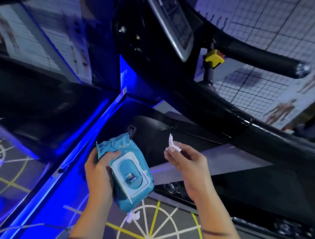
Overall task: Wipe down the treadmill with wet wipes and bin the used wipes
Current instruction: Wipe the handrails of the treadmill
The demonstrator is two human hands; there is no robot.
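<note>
The left hand (100, 168) curls round a blue wipes pack (127, 171), flap open. The right hand (184, 161) pinches a small white wipe (172, 144), near the black treadmill (203, 104).

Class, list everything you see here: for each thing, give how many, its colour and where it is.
treadmill: one, black, middle and right
safety clip: one, yellow, beside the console
wipes pack: one, blue, in left hand
wipe: one, white, pinched in right hand
crumpled scraps: two, white, on floor, below pack and far left
anatomy posters: several, pale, on walls
floor lines: many, yellow and white, bottom
light strip: one, blue, left of treadmill
hands: two; left grips pack, right pinches wipe
</note>
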